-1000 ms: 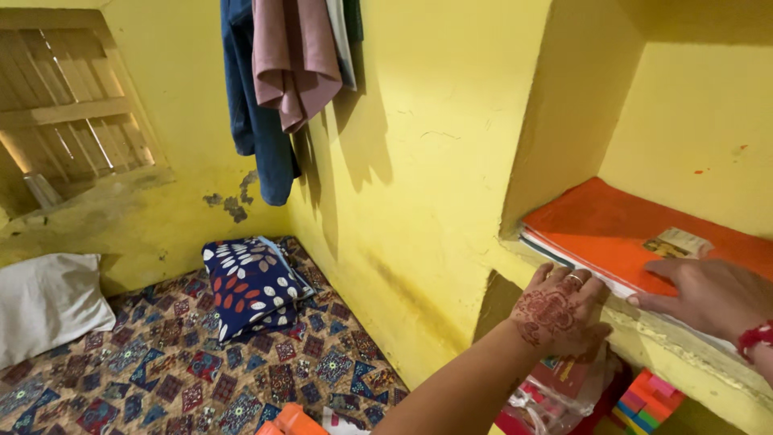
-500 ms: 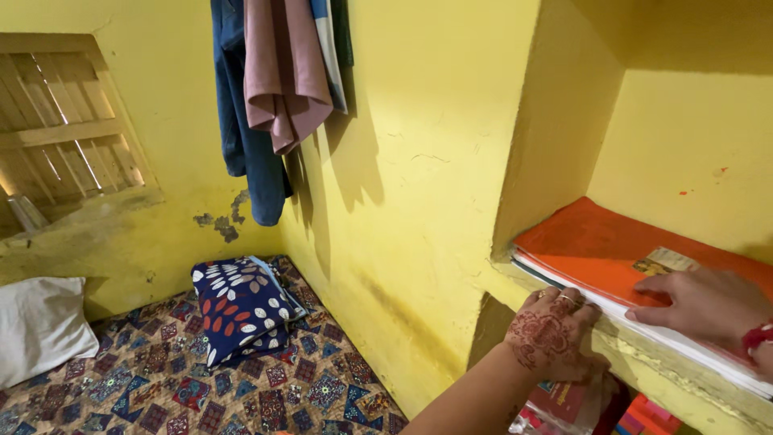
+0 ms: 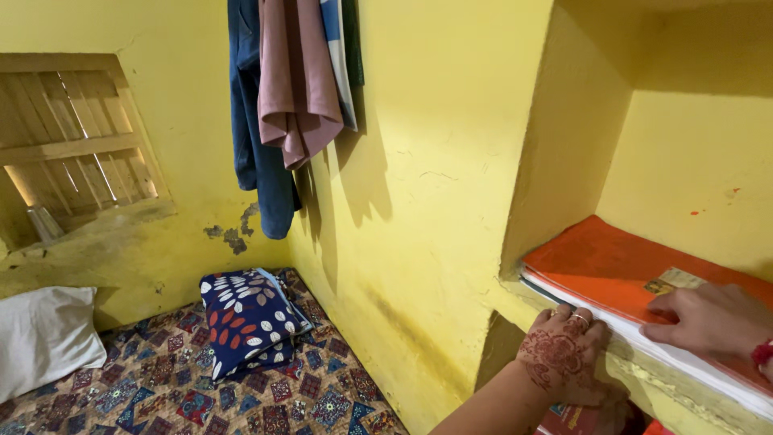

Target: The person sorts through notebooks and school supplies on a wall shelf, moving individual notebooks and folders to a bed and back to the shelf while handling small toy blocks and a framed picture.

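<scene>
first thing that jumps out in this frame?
Probably the orange-covered stack of books lying flat in the yellow wall niche at right, with the henna-patterned left hand pressed on its front edge and the right hand flat on top. Next, the clothes hanging on the wall up top, and the navy leaf-print pillow on the patterned bedding below.

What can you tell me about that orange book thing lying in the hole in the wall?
The orange book lies flat on top of a stack of papers in the yellow wall shelf. Its cover looks like plain, smooth orange card, with a small picture label near the front edge. The white page edges under it show along the front of the shelf. The right hand rests on the cover by the label, and the left hand, patterned with dark henna, presses its fingertips against the stack's front edge.
</scene>
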